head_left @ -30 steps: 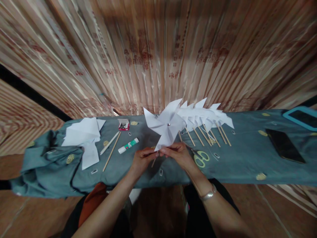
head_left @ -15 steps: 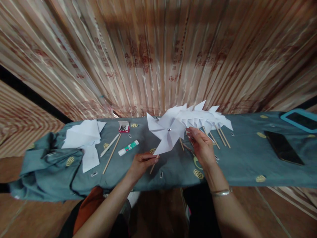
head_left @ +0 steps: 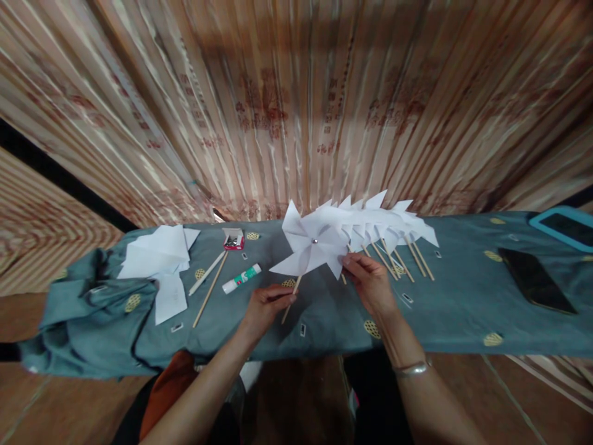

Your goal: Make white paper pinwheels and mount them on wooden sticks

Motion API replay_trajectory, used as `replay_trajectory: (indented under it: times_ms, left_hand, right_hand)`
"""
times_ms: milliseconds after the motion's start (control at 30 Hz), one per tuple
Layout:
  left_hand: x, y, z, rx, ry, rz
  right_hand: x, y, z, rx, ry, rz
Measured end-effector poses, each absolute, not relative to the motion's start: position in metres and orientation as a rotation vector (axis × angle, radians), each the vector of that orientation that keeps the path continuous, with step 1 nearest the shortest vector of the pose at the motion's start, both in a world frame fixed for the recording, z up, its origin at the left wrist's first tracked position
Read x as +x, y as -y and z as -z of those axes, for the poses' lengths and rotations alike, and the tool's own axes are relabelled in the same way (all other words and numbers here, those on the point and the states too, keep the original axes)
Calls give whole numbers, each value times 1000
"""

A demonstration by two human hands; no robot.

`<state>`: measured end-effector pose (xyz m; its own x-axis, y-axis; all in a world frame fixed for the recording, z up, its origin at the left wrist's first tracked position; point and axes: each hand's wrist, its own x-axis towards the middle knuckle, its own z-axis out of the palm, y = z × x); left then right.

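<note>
A white paper pinwheel (head_left: 317, 238) with a shiny pin at its centre is held up over the table on a thin wooden stick (head_left: 290, 306). My left hand (head_left: 269, 309) pinches that stick below the blades. At the lower right blade is my right hand (head_left: 370, 281), its thumb and fingers closed at the paper's edge. Just behind and to the right lies an overlapping row of finished white pinwheels (head_left: 389, 219), their sticks (head_left: 401, 262) pointing toward me. The held pinwheel covers part of that row.
On the left are white paper sheets (head_left: 155, 250), a white pencil-like stick (head_left: 206, 273), a loose wooden stick (head_left: 210, 290), a glue stick (head_left: 241, 278) and a small red box (head_left: 233, 239) of metal pieces. A dark phone (head_left: 535, 281) and a blue-framed device (head_left: 565, 225) lie right on the green cloth (head_left: 454, 309).
The held pinwheel's blades have turned about the pin. My right hand has moved slightly down and left along the blade's edge. The scissors seen beside it earlier no longer show.
</note>
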<state>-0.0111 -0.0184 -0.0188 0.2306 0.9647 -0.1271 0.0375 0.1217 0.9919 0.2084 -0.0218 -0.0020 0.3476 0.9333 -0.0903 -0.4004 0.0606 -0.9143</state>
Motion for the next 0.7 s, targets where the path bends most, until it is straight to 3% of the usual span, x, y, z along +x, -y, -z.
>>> replay_trajectory:
  times_ms: [700]
  left_hand:
    - [-5, 16, 23, 1217, -1152, -1042]
  right_hand:
    - [186, 32, -5, -990, 717, -1360]
